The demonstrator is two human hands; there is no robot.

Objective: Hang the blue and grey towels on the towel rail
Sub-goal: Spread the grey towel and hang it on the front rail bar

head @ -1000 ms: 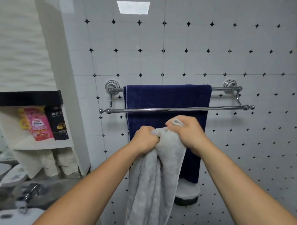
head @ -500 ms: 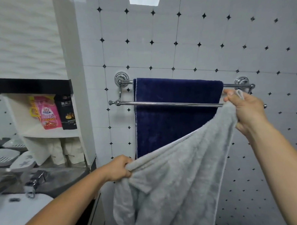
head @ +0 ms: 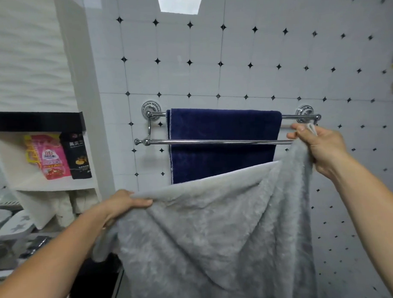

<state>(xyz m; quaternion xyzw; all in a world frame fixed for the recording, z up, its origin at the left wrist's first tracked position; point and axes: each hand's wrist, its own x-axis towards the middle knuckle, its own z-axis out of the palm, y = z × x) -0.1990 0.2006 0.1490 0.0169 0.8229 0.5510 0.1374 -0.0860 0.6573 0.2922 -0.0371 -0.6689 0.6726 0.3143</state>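
Note:
A chrome double towel rail is fixed to the tiled wall. The dark blue towel hangs over its rear bar, behind the front bar. I hold the grey towel spread out in front of the rail and below it. My left hand grips one top corner, low and to the left of the blue towel. My right hand pinches the other corner, with its hanging loop, up at the right end of the front bar.
At the left a white shelf unit holds a pink packet and a black packet. Soap dishes and a tap sit at the lower left. The tiled wall to the right of the rail is bare.
From bunched together in front of the blue towel, my hands have drawn apart and spread the grey towel. The right hand rose to the rail's right end, the left went down and left.

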